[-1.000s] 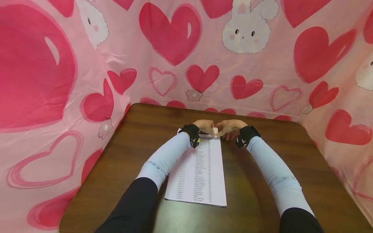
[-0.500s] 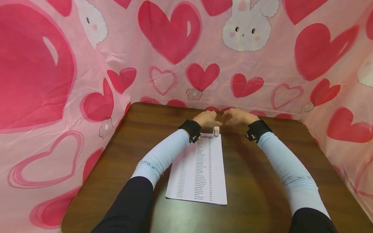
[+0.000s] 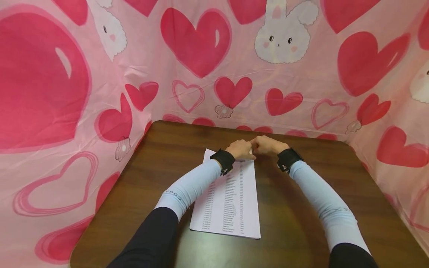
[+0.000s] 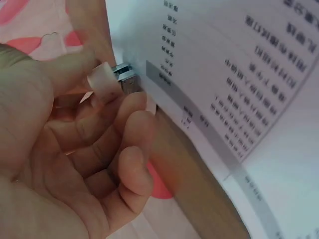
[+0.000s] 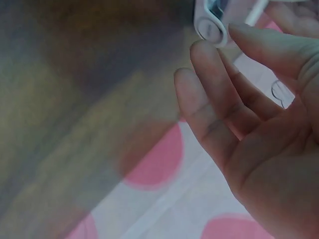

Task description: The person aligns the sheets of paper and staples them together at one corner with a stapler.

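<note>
A stack of printed paper sheets (image 3: 228,208) lies on the table, its top edge near my hands. At that edge is a small white and pinkish stapler (image 4: 103,82), its metal end right at the sheet's border in the left wrist view. My left hand (image 3: 239,149) holds it, thumb against its body and the other fingers curled beneath. My right hand (image 3: 266,144) meets it from the other side. In the right wrist view its thumb and a fingertip pinch the stapler's rounded end (image 5: 209,30). The hands mostly hide the stapler in the head view.
The brown wooden table (image 3: 295,208) extends on both sides of the paper. A pink curtain (image 3: 201,93) with hearts and rabbits surrounds its back and sides. Black straps (image 3: 223,160) circle both wrists.
Half a second ago both hands were raised apart above the stapler, leaving it standing at the paper's top edge. Now they have come down and together, gripping it. The paper has stayed in place.
</note>
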Tool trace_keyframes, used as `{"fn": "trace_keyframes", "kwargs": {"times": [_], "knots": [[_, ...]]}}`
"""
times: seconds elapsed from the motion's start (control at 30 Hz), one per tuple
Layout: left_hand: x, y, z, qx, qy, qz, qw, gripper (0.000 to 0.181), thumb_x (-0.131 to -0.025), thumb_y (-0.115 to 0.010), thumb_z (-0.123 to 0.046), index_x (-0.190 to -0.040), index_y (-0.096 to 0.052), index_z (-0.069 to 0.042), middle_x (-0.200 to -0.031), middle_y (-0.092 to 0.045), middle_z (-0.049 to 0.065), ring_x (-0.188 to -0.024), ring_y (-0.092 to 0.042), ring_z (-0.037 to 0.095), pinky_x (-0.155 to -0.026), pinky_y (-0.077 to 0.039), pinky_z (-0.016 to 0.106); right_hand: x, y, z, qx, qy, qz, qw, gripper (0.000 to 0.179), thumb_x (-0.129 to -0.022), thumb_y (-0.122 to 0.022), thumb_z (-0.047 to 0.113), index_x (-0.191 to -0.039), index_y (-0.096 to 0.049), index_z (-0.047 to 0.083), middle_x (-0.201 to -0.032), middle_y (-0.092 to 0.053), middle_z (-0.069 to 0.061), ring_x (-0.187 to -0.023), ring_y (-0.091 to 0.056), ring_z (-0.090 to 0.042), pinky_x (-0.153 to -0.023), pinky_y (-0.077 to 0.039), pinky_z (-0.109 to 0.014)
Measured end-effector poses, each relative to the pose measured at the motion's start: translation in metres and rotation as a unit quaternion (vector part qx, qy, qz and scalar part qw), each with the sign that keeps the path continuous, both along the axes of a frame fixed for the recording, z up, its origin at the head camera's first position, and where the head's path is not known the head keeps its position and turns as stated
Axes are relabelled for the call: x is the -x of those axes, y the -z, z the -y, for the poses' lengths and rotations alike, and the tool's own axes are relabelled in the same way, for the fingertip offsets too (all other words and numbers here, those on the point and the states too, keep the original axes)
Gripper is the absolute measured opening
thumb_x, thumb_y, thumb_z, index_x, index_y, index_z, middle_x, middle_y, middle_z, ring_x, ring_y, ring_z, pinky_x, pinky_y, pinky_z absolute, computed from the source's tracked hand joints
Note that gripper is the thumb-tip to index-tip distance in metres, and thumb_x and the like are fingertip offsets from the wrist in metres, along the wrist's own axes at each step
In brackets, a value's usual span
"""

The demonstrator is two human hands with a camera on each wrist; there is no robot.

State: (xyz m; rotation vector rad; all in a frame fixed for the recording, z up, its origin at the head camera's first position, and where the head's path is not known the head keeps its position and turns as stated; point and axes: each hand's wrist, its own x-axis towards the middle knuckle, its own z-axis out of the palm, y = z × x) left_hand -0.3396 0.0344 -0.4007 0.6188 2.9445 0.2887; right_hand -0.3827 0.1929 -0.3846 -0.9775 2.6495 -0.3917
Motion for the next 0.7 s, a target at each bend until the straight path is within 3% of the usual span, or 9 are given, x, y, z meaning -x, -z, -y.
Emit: {"fn": "trace_keyframes", "kwargs": {"times": [0.13, 0.33, 0.53, 0.7], "knots": [[0.001, 0.0, 0.002, -0.005, -0.012, -0.009, 0.9999, 0.028, -0.09, -0.066, -0.044, -0.084, -0.065, -0.017, -0.081, -0.061, -0.002, -0.074, -0.058, 0.015, -0.06, -0.048, 0.033, 0.0, 0.009, 0.004, 0.006, 0.007, -0.003, 1.0, 0.009, -0.081, -0.067, 0.002, -0.087, -0.068, 0.009, -0.064, -0.056, 0.002, -0.06, -0.052, -0.011, -0.056, -0.041, -0.024], [0.0, -0.01, 0.003, -0.014, -0.026, -0.031, 0.9991, 0.026, -0.094, -0.06, -0.039, -0.089, -0.065, -0.014, -0.091, -0.066, 0.003, -0.08, -0.061, 0.018, -0.065, -0.051, 0.038, 0.0, 0.012, 0.002, 0.03, -0.003, -0.068, 0.9972, 0.007, -0.083, -0.073, 0.007, -0.086, -0.068, 0.009, -0.07, -0.06, -0.002, -0.061, -0.056, -0.012, -0.058, -0.045, -0.026], [0.005, -0.025, -0.009, -0.011, -0.004, -0.07, 0.9974, 0.022, -0.094, -0.062, -0.034, -0.09, -0.062, -0.012, -0.076, -0.053, -0.001, -0.069, -0.051, 0.014, -0.056, -0.043, 0.031, -0.014, -0.012, -0.016, 0.054, 0.016, -0.12, 0.9911, 0.014, -0.086, -0.071, 0.015, -0.1, -0.074, 0.013, -0.082, -0.068, -0.011, -0.071, -0.053, -0.018, -0.065, -0.044, -0.031], [0.001, -0.032, -0.023, -0.018, 0.017, -0.083, 0.9962, 0.022, -0.095, -0.06, -0.033, -0.086, -0.06, -0.013, -0.071, -0.048, -0.003, -0.064, -0.047, 0.012, -0.052, -0.04, 0.029, -0.026, -0.029, -0.035, 0.025, 0.027, -0.148, 0.9883, 0.009, -0.083, -0.066, 0.008, -0.089, -0.072, 0.011, -0.068, -0.055, -0.006, -0.063, -0.045, -0.017, -0.057, -0.038, -0.03]]}}
